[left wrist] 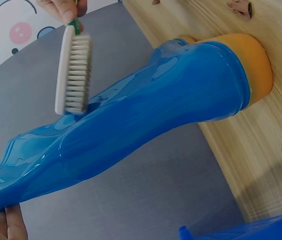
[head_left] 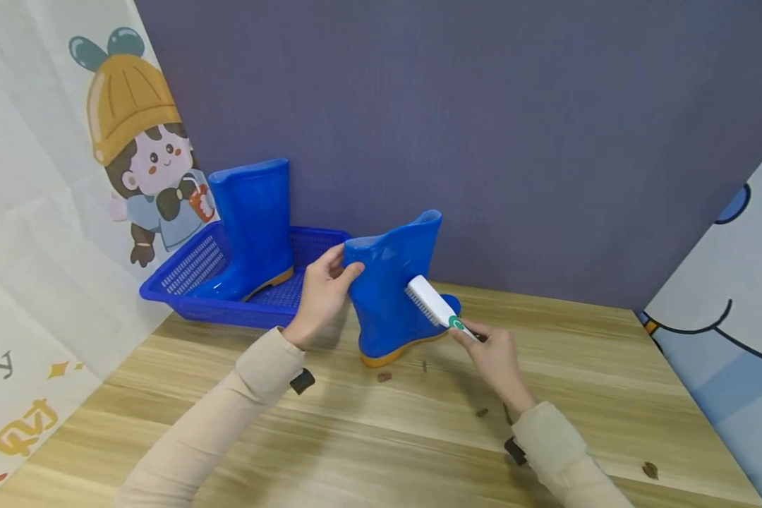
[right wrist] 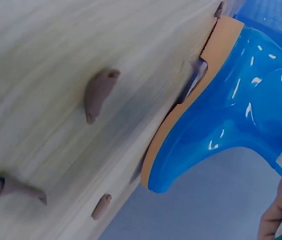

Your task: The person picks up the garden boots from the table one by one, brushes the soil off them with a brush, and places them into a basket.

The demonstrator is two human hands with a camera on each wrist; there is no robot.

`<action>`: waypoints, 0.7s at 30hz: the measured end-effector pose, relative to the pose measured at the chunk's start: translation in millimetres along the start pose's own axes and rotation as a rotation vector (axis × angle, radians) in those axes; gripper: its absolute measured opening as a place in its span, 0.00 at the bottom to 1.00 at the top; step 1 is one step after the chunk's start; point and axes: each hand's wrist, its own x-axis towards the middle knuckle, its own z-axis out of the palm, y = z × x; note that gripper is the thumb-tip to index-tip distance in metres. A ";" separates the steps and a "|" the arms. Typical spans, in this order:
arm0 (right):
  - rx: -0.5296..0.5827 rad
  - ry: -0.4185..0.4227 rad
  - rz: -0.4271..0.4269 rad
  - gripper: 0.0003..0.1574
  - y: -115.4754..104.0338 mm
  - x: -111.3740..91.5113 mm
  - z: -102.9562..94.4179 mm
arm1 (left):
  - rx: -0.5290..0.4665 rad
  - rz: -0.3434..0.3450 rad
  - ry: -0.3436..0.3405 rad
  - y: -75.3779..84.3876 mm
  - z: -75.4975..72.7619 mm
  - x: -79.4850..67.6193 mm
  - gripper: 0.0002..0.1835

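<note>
A blue rain boot (head_left: 387, 296) with an orange sole stands on the wooden table, its top edge pinched by my left hand (head_left: 324, 293) between thumb and fingers. My right hand (head_left: 497, 361) grips the green-and-white handle of a scrub brush (head_left: 433, 302). The brush's pale bristles (left wrist: 79, 75) face the boot's shaft; in the left wrist view they are against or very close to it. In the right wrist view the boot's sole (right wrist: 201, 85) rests on the table, and only part of my right hand shows at the lower right edge.
A second blue boot (head_left: 257, 226) stands in a blue plastic basket (head_left: 228, 312) at the back left. Small brown curled bits (head_left: 650, 470) lie scattered on the wooden table (head_left: 368, 451). A grey panel (head_left: 482, 141) rises behind, with printed sheets at both sides.
</note>
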 end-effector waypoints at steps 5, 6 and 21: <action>0.013 -0.004 -0.001 0.20 1.9 -4.5 -7.6 | -0.018 -0.001 0.000 2.4 2.7 1.6 0.23; 0.007 -0.008 -0.005 0.20 3.2 -5.6 -9.0 | -0.025 0.003 0.004 2.5 3.2 2.0 0.23; 0.018 -0.004 0.034 0.25 14.5 -16.6 -37.9 | -0.067 0.008 -0.004 3.4 4.6 53.7 0.20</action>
